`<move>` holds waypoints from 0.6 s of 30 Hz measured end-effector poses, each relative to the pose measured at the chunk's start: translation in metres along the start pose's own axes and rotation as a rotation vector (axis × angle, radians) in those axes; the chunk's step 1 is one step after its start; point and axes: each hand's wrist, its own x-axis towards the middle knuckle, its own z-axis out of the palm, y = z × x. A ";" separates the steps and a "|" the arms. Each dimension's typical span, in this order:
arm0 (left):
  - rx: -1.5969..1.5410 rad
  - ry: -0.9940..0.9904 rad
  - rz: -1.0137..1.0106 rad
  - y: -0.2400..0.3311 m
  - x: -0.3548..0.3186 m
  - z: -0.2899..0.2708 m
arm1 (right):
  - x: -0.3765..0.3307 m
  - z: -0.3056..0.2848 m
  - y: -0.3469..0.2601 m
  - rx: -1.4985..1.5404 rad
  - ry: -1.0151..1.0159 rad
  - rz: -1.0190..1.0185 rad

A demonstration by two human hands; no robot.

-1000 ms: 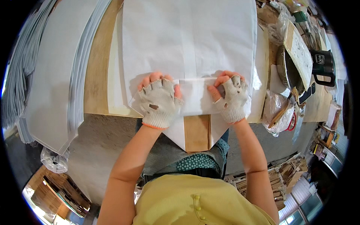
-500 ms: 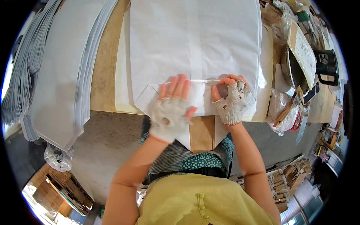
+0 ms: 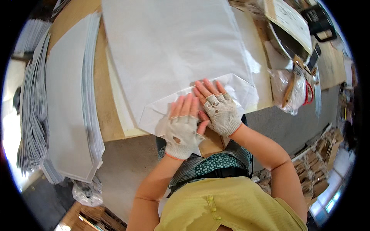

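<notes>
White paper (image 3: 173,46) beneath outstretched fingers (image 3: 186,104)

So we've got a big white sheet (image 3: 173,46) here that looks like paper to us, smooth and mostly matt, with a faint sheen along the creases. The gloves (image 3: 223,115) are knitted cloth, fuzzy and kinda worn rough. We're seeing a wooden table (image 3: 111,125), dull and smooth, and a paper stack (image 3: 67,104) that's flat matt too. Shiniest stuff we spot: the crinkly clear plastic bag (image 3: 280,82) and the metal bowl (image 3: 278,41). The shirt (image 3: 239,200) is soft matt cloth, finely ribbed. We can't tell if the dark mug (image 3: 315,19) is metal or plastic.
</notes>
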 end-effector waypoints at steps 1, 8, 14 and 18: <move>0.031 -0.039 -0.004 -0.002 -0.002 0.000 | -0.005 -0.003 0.005 0.044 -0.035 0.000; 0.016 -0.041 0.039 -0.003 0.009 0.005 | -0.010 0.007 -0.008 0.078 0.031 0.077; 0.119 -0.134 -0.032 -0.013 -0.004 -0.021 | -0.032 -0.011 0.025 0.025 0.090 0.153; 0.111 -0.055 0.037 0.003 0.002 -0.004 | -0.021 -0.002 0.006 -0.007 0.117 0.197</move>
